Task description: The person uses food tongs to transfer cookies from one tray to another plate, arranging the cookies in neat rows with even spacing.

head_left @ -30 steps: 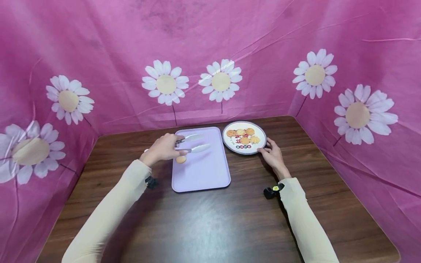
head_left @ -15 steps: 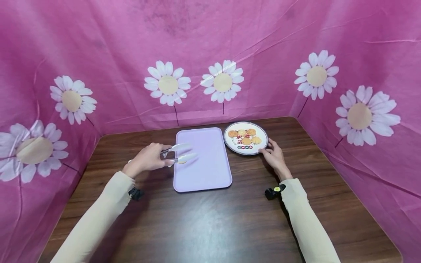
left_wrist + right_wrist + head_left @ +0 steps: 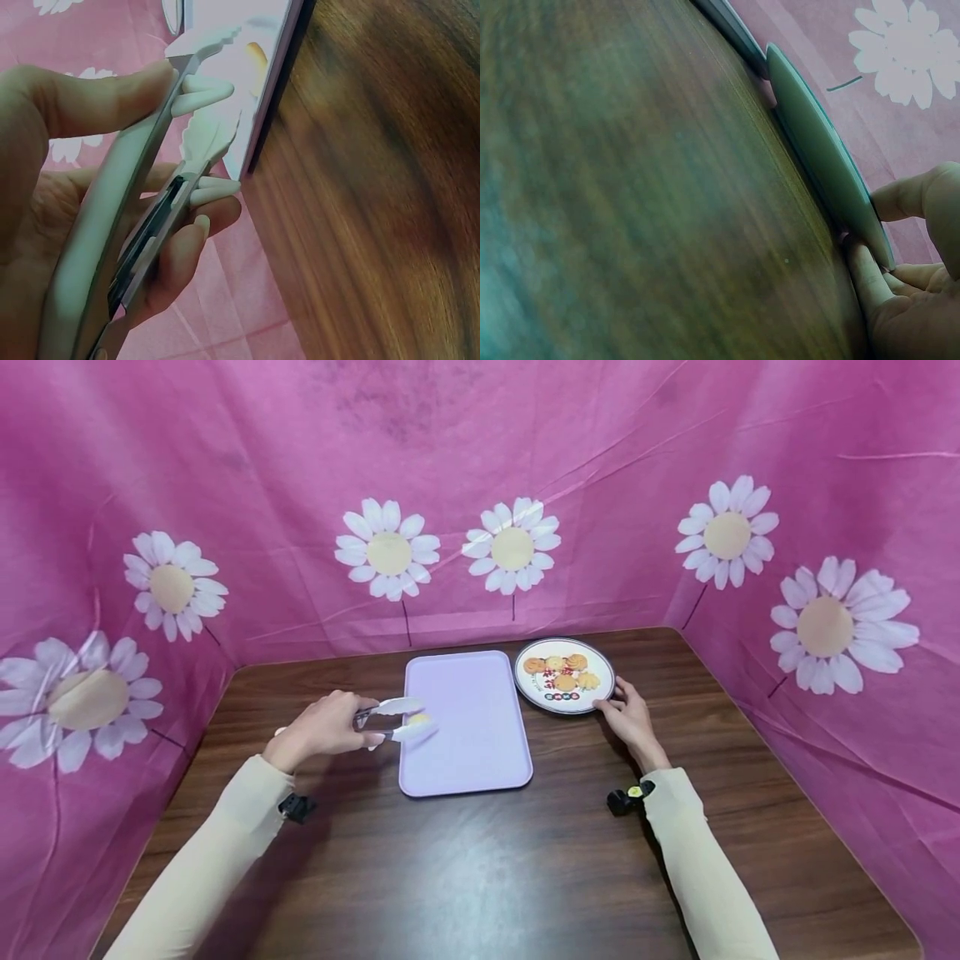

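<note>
My left hand (image 3: 324,727) grips a pair of tongs (image 3: 105,202) with white scalloped tips, thumb on one arm and fingers on the other. The tongs' arms stand apart, their tips over the left edge of the lilac tray (image 3: 468,760). Between those tips, in the head view, shows a small yellow cookie (image 3: 417,719) on the tray. My right hand (image 3: 630,714) pinches the near right rim of a white plate (image 3: 530,693) with a dark edge. Several golden cookies (image 3: 564,682) lie on that plate, among red printed marks.
Tray and plate sit side by side toward the back of the brown wooden table (image 3: 465,868). A pink cloth (image 3: 285,460) with large white daisies hangs behind the table and along both sides. Each wrist wears a small black camera (image 3: 297,807).
My left hand has drawn back to the left and toward me with the tongs, from over the tray to its left edge. My right hand stays at the plate's rim.
</note>
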A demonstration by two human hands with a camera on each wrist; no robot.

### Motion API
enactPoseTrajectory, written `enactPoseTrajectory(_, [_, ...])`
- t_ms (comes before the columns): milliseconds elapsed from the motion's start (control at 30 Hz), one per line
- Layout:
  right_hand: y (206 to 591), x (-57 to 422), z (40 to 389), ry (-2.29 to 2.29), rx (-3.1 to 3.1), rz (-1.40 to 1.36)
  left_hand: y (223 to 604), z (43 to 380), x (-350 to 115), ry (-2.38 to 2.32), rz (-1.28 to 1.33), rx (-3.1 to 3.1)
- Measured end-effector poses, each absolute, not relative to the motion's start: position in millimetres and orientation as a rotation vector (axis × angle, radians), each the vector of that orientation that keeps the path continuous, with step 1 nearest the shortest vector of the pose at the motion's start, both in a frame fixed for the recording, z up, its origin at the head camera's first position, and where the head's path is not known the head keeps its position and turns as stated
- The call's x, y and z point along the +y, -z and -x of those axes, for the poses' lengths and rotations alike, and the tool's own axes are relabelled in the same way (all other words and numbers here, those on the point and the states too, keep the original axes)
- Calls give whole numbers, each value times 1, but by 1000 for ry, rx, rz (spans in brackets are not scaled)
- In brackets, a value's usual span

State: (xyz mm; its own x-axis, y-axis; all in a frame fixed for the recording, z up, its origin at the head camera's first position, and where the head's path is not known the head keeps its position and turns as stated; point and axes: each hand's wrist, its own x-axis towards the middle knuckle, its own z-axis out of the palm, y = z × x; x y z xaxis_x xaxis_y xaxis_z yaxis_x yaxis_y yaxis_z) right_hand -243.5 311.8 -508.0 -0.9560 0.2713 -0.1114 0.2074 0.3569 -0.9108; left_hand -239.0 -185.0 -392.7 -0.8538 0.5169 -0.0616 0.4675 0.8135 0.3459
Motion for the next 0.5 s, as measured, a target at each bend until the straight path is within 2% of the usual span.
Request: enactPoseTrajectory(500, [510,314,246,-1686,-2548,449,388,239,-181,-405,-819,2831])
